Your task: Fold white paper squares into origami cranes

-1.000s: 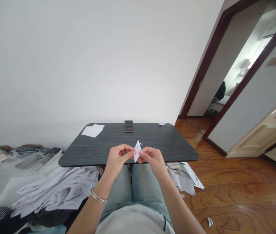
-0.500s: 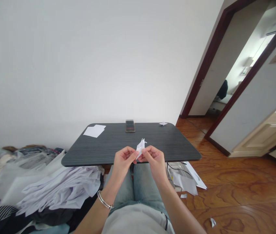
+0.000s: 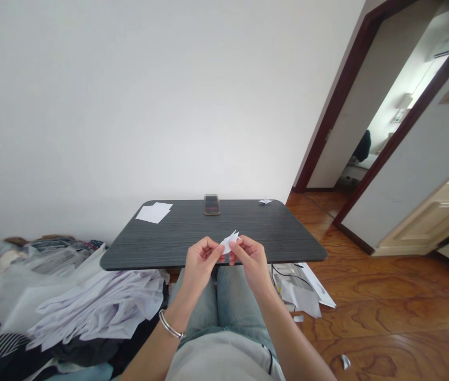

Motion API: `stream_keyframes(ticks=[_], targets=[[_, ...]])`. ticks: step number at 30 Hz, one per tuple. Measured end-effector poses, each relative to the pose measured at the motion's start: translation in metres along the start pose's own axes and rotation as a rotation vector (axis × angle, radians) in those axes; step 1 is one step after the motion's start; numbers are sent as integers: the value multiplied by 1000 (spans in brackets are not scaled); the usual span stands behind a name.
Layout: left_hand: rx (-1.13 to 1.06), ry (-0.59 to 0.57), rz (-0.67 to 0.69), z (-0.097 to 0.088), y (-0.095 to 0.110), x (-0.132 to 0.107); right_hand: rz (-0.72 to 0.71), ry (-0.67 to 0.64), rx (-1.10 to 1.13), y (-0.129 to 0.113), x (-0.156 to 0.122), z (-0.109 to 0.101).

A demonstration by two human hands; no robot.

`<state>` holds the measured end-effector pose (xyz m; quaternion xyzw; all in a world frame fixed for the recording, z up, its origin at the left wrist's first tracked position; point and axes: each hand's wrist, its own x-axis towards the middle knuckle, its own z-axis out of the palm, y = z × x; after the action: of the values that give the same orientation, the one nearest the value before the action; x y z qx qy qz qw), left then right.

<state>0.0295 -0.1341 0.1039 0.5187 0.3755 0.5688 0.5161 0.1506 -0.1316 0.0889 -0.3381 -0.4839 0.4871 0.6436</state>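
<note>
A small folded white paper crane (image 3: pixel 230 241) with pointed tips is held up over the near edge of the dark table (image 3: pixel 168 238). My left hand (image 3: pixel 204 258) pinches its left side between thumb and fingers. On the other side, my right hand (image 3: pixel 250 254) grips it with the thumb pressed on its front. Parts of the folds are hidden behind my fingers. Another white paper crane (image 3: pixel 265 201) with spread wings stands at the table's far right corner.
White paper sheets (image 3: pixel 153 212) lie at the table's far left. A phone (image 3: pixel 211 205) stands at the back middle. Piled clothes (image 3: pixel 101 304) are left of the table. Papers (image 3: pixel 301 297) and a cable lie on the floor at right, near a doorway.
The paper crane has tilted to the right, its tips now leaning toward my right hand. Both hands keep their pinch and have shifted only slightly.
</note>
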Motion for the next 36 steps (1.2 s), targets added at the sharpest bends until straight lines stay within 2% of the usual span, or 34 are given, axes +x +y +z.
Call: stream_keyframes(ticks=[6, 11, 16, 19, 22, 26, 29, 33, 36], targets=[[-39, 42, 66, 3, -9, 0, -2, 33, 24, 6, -2, 2], [-178, 56, 6, 1, -11, 3, -28, 13, -30, 7, 0, -1], [-356, -90, -150, -6, -4, 5, -32, -44, 98, 1, 1, -6], [-331, -169, -177, -9, -2, 6, 67, -124, 154, -4, 1, -9], [-306, -198, -152, -11, -4, 6, 136, -207, 174, -8, 0, -11], [-317, -206, -155, -12, -5, 7, 110, -184, 176, -10, -1, -12], [-323, -208, -162, -13, -4, 7, 69, -164, 96, -11, -2, -13], [-290, -222, -151, -14, -4, 9, 103, -215, 13, -13, -2, -14], [-182, -180, -52, -15, -6, 11, 143, -255, 43, -13, 0, -14]])
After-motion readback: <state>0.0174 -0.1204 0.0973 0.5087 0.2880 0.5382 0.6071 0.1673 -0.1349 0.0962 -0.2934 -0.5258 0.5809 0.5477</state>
